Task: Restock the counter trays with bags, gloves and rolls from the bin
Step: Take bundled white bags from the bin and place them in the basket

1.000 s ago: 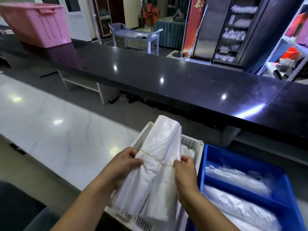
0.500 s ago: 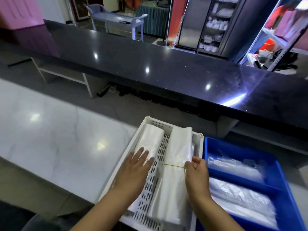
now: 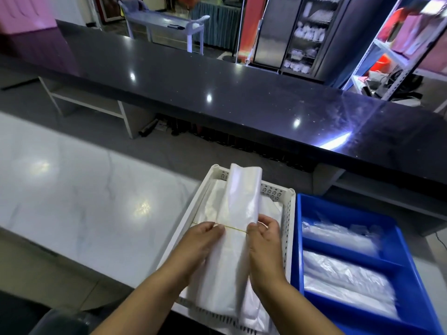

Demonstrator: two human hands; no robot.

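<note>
We hold a long, flat bundle of translucent white plastic bags (image 3: 238, 213) over the white perforated plastic tray (image 3: 287, 213), its far end tilted upward. A thin yellow rubber band (image 3: 235, 228) crosses its middle. Our left hand (image 3: 200, 243) pinches the band and bundle's left edge; our right hand (image 3: 266, 240) has its grip closed on the right edge. Beneath lie more white bags (image 3: 208, 209) in the tray (how many, we cannot tell). Just beside it on the pale marble counter (image 3: 72, 201), the blue divided plastic bin (image 3: 411, 274) holds clear plastic packs (image 3: 343, 281) in two compartments.
</note>
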